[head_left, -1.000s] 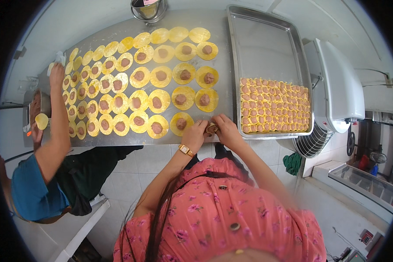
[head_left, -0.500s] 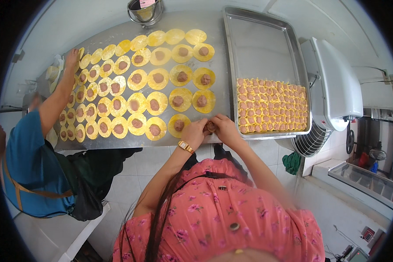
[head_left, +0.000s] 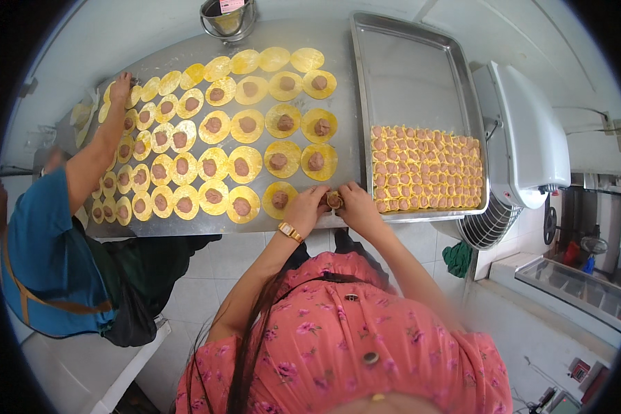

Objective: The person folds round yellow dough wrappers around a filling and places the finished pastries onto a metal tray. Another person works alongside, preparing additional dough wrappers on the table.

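At the near edge of the steel desk (head_left: 345,96), between the person's two hands, sits a small dumpling (head_left: 334,200). Both grips are pinched on it: the fingertips of the left hand (head_left: 306,208) press from its 9 o'clock side, those of the right hand (head_left: 359,207) from its 3 o'clock side. A gold-coloured watch (head_left: 290,231) circles the left wrist.

Taking the dumpling as the clock's centre, a yellow wrapper with a lump of meat (head_left: 280,199) lies at 9 o'clock, just beside the left hand. More filled wrappers (head_left: 245,165) spread in rows from 9 round to 11 — bare yellow wrappers (head_left: 274,59) line the far row. At 11 o'clock stands a metal bucket (head_left: 228,22). Near 10, a co-worker's hand (head_left: 121,87) reaches down to the wrappers, its hold too small to tell.

At 1 to 2 o'clock lies a metal tray (head_left: 414,72) — its nearer part packed with finished dumplings (head_left: 426,168). Toward 4 o'clock hangs a green cloth (head_left: 457,258).
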A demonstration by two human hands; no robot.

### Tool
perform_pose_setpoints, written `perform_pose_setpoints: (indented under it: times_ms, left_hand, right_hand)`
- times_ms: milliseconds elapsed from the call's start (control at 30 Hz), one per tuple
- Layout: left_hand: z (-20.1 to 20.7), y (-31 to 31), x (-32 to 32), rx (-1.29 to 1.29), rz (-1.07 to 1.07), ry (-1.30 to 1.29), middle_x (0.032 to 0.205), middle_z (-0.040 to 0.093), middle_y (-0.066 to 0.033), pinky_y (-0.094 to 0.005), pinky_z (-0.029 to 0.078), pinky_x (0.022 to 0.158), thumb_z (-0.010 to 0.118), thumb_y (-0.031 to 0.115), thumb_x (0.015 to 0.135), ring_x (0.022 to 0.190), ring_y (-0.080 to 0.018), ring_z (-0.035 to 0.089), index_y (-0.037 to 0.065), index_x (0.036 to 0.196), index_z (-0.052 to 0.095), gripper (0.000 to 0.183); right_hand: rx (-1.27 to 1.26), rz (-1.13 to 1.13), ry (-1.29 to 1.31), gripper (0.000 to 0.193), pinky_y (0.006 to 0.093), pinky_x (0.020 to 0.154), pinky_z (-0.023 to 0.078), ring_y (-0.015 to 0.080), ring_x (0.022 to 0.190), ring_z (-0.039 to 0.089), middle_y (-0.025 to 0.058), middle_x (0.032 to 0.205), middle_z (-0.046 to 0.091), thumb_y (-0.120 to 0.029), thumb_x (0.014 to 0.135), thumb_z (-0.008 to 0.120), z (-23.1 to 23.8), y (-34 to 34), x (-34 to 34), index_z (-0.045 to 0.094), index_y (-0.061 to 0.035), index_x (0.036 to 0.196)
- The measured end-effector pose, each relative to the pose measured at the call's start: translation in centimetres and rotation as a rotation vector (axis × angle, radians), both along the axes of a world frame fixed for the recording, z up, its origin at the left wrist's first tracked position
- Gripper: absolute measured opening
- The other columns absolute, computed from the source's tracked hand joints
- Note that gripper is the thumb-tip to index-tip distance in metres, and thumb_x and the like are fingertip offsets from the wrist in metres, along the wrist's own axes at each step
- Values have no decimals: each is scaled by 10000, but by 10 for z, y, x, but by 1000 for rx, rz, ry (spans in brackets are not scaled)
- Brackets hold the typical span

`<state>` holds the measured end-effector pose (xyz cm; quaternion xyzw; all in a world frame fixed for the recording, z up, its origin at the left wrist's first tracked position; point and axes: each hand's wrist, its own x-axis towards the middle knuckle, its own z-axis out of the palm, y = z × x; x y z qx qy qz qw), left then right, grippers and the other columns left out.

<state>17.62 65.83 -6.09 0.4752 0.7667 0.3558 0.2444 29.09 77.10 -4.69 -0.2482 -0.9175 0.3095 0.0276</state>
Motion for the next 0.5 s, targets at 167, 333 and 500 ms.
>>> perform_pose_setpoints:
  times_ms: [167, 333, 500]
  left_hand:
    - [0, 2, -3, -32, -25, 5, 934, 598, -134, -394, 458, 730, 666, 117, 711, 864, -320, 569, 49, 1011, 560, 325]
    - [3, 1, -2, -14, -25, 27, 962, 596, -143, -398, 452, 743, 660, 109, 716, 892, -317, 566, 43, 990, 558, 300]
    - [0, 7, -4, -25, -37, -26, 912, 616, -137, -400, 461, 725, 659, 75, 711, 862, -317, 584, 39, 955, 548, 270]
  right_hand:
    - [-47, 43, 29, 235, 450, 710, 444, 393, 828, 536, 183, 860, 528, 44, 654, 565, -2, 5, -5, 526, 8, 883]
    - [-82, 82, 95, 233, 438, 704, 446, 377, 814, 540, 173, 855, 533, 25, 657, 572, -3, 8, -4, 539, -4, 886]
    - [-29, 10, 183, 234, 432, 683, 446, 376, 790, 537, 167, 842, 528, 2, 649, 603, -1, 7, -4, 549, -17, 875]
